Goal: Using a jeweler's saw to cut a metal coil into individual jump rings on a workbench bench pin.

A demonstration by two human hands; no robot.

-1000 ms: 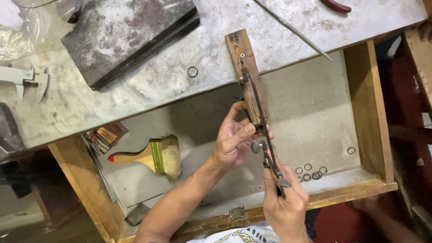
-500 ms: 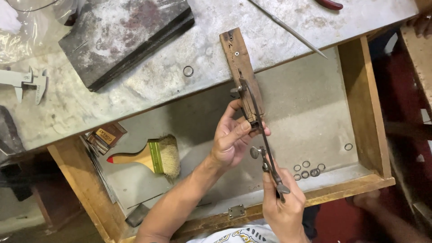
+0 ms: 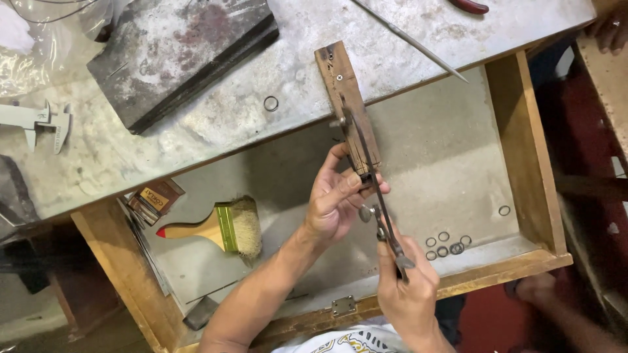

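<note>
A wooden bench peg [image 3: 347, 98] sticks out from the grey bench top over an open drawer. My left hand [image 3: 337, 199] pinches a small piece against the peg's front end; the piece is hidden by my fingers. My right hand [image 3: 409, 287] is shut on the handle of a jeweller's saw [image 3: 373, 186], whose thin frame runs up along the peg. Several small metal rings [image 3: 447, 244] lie on the drawer floor to the right of my hands, and one ring [image 3: 271, 103] lies on the bench top.
The wooden drawer [image 3: 523, 150] also holds a flat paintbrush [image 3: 216, 229] and a small box [image 3: 156, 197]. On the bench lie a dark steel block [image 3: 176, 52], a caliper [image 3: 36, 121], a long thin file [image 3: 409, 39] and red-handled pliers [image 3: 468, 6]. Another person's hand [image 3: 611, 29] rests top right.
The saw frame has shifted slightly along the peg, and my right hand has moved a little with it. My left hand stays pinched at the peg's end.
</note>
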